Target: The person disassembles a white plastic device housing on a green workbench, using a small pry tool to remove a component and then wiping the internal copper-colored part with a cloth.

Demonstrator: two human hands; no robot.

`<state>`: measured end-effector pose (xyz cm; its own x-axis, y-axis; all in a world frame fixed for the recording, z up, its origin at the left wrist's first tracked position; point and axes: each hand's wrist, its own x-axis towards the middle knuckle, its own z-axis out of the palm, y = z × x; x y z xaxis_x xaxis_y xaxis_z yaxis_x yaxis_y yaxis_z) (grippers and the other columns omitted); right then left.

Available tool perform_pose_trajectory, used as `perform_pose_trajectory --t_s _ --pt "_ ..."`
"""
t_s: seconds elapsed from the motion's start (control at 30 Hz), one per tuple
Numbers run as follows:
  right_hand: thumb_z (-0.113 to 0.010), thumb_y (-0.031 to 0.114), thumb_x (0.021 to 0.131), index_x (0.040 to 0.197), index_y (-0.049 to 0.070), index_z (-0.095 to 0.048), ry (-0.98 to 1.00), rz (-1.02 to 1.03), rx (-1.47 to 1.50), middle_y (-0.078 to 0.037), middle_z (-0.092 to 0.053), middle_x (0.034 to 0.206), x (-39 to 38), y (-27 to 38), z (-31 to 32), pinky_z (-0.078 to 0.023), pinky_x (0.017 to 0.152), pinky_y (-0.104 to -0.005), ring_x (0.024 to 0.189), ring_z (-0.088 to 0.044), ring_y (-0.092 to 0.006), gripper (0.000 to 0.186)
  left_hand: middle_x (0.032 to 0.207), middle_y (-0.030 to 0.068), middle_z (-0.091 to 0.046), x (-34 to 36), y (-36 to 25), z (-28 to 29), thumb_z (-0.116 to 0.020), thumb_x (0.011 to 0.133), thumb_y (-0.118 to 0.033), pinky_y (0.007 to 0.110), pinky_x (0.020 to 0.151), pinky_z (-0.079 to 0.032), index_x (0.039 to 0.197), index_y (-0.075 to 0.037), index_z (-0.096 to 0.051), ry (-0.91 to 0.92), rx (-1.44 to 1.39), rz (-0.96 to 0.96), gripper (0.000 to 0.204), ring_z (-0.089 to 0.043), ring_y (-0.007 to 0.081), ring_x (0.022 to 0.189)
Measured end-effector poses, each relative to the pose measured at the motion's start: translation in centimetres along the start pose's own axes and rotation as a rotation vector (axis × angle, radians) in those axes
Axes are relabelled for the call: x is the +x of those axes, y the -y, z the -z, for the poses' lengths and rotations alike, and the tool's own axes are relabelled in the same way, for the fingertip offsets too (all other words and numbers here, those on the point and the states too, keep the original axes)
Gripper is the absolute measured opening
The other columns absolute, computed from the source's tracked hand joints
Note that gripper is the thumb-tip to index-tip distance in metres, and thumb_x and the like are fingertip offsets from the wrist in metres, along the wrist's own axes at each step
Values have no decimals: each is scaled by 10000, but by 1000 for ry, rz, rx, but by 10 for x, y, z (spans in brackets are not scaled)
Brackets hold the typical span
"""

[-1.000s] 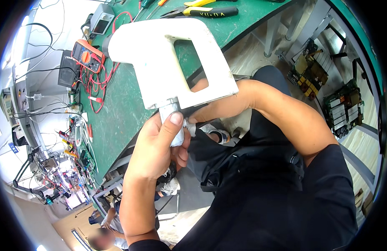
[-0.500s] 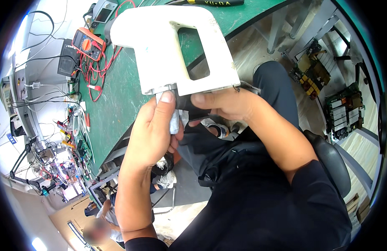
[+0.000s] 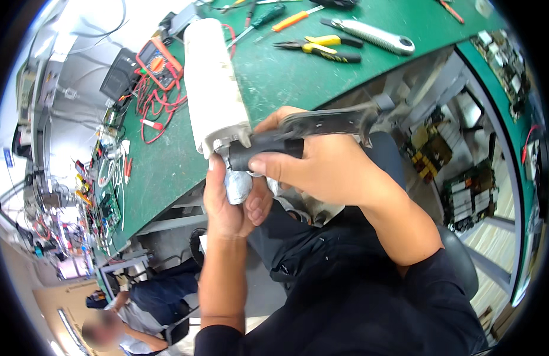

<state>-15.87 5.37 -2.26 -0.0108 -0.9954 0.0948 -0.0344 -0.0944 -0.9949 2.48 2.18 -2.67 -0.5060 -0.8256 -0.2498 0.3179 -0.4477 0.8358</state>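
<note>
In front of me the white plastic housing [image 3: 215,89] hangs over the bench's edge, its narrow side toward me. My left hand [image 3: 230,213] is closed beneath its lower end. The fingers wrap round a pale, silvery wrapped piece [image 3: 239,187], and the thumb reaches up beside the housing's opening. A black cylindrical part [image 3: 247,153] lies against that opening, with my right hand [image 3: 331,166] closed round it, thumb on top. Over the right hand extends a flat black piece [image 3: 328,123], blurred by motion; how it joins the rest cannot be made out.
On the green bench [image 3: 274,83] lie yellow-and-black pliers [image 3: 331,48], a grey-handled tool [image 3: 375,37] and an orange screwdriver [image 3: 292,21]. An orange multimeter [image 3: 158,64] with red leads is at left. Circuit boards [image 3: 473,193] sit at right. Another person [image 3: 138,320] sits lower left.
The white housing has turned from its broad side, with the handle cutout showing, to its narrow side. My right hand has rolled over, bringing the black parts into view. The view has shifted.
</note>
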Motion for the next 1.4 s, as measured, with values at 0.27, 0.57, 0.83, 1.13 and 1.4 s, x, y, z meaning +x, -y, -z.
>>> perform_pose_trajectory --t_s 0.27,0.57,0.83,1.13,1.4 --pt "-777 120 811 1016 -7 -605 385 226 -551 -184 -700 766 23 62 -33 -552 651 -390 740 -714 -364 296 609 73 -540 -11 56 25 -242 981 -772 332 445 -452 1118 -70 -621 26 -535 -165 810 -514 211 479" --pt "-824 235 806 1153 14 -619 353 483 -1088 -179 -694 927 1 27 -91 -544 639 -430 781 -694 -363 460 1411 65 -523 -36 83 31 -246 1096 -551 398 1093 -460 1469 -112 -409 -62 -693 -405 598 -533 237 1300" --pt "-821 282 829 1216 -32 -606 80 704 -905 -176 -640 830 -14 -18 -98 -543 590 -390 669 -672 -340 542 1376 105 -547 -37 102 62 -289 1124 -397 382 1034 -486 1461 -17 -411 36 -485 -456 523 -571 213 1229" --pt "-793 413 809 818 -34 -576 237 290 -1359 -195 -623 727 -14 22 -97 -546 547 -426 609 -672 -370 498 1204 96 -602 -39 96 58 -330 1110 -466 347 936 -524 1380 -14 -452 29 -477 -458 540 -617 182 1077" --pt "-849 270 749 1173 -63 -608 220 340 -1084 -185 -632 902 -24 15 -100 -538 655 -413 758 -663 -360 591 1259 79 -552 -60 63 60 -495 1036 -540 327 910 -487 1391 -4 -455 44 -314 -345 644 -557 148 1081"
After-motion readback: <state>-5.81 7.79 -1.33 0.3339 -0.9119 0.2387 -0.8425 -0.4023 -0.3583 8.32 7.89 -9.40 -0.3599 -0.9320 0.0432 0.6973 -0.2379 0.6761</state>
